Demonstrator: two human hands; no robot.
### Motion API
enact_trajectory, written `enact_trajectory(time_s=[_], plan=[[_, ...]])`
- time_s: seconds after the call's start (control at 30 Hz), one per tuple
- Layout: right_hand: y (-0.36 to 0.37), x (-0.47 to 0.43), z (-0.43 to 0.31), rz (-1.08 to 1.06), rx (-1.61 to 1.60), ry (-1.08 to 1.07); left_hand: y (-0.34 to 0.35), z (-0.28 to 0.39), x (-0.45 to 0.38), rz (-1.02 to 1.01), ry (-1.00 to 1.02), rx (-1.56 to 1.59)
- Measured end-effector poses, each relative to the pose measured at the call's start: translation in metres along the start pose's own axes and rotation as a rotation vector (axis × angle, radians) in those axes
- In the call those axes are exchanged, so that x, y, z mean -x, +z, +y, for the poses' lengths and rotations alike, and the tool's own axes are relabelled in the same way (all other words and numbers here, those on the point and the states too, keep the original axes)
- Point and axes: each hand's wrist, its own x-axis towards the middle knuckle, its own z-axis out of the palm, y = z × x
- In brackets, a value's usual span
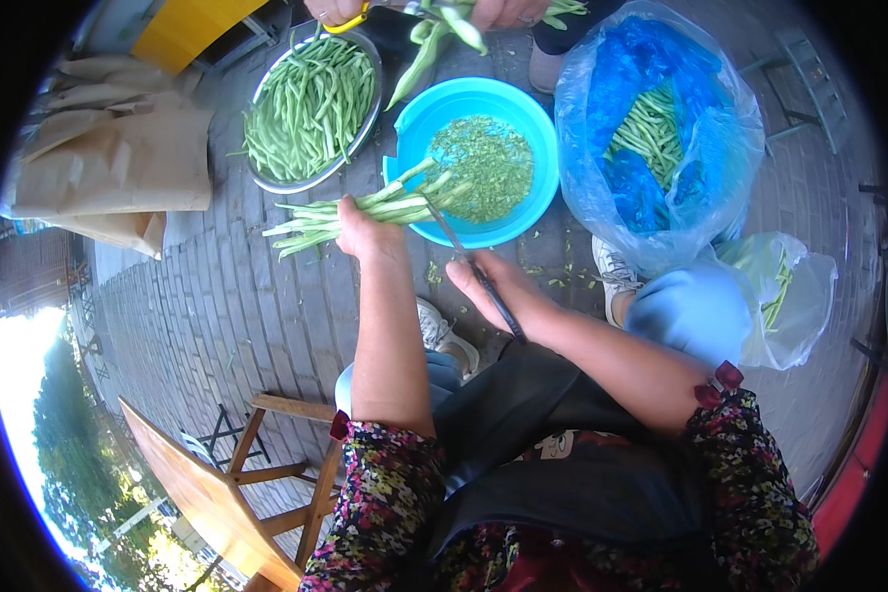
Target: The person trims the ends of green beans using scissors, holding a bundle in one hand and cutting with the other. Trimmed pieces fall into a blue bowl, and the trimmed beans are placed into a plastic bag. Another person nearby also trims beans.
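Observation:
My left hand [368, 233] is closed around a bunch of long green beans [307, 220], held level over the near left rim of a turquoise plastic basin [540, 166]. In my right hand [510, 292] is a knife [448, 226] with a dark handle. Its blade points up and left, with the tip at the bunch; whether it touches the beans I cannot tell. Many small cut green bits [488, 166] cover the basin's floor.
A metal bowl of green beans [314, 103] stands at the far left, a blue-lined plastic bag [584, 148] of beans at the right. Another person's hands [507, 11] hold beans and yellow-handled scissors [351, 21]. A wooden folding table [200, 481] is lower left, paper bags [118, 163] upper left.

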Motion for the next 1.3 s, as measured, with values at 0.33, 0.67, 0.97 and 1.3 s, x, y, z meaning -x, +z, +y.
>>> enact_trajectory(time_s=[0.33, 0.67, 0.97, 1.3], plan=[[0.002, 0.006, 0.01, 0.134, -0.185, -0.135, -0.009, -0.002, -0.045, -0.287, -0.293, 0.188], [-0.017, 0.023, -0.011, 0.08, 0.122, -0.087, 0.003, 0.019, -0.031, -0.404, -0.531, 0.45], [-0.007, 0.01, -0.003, 0.095, 0.042, -0.157, 0.002, 0.007, -0.015, -0.481, -0.583, 0.492], [-0.001, 0.009, -0.005, 0.169, 0.143, -0.17, 0.01, 0.001, 0.009, -0.448, -0.567, 0.472]])
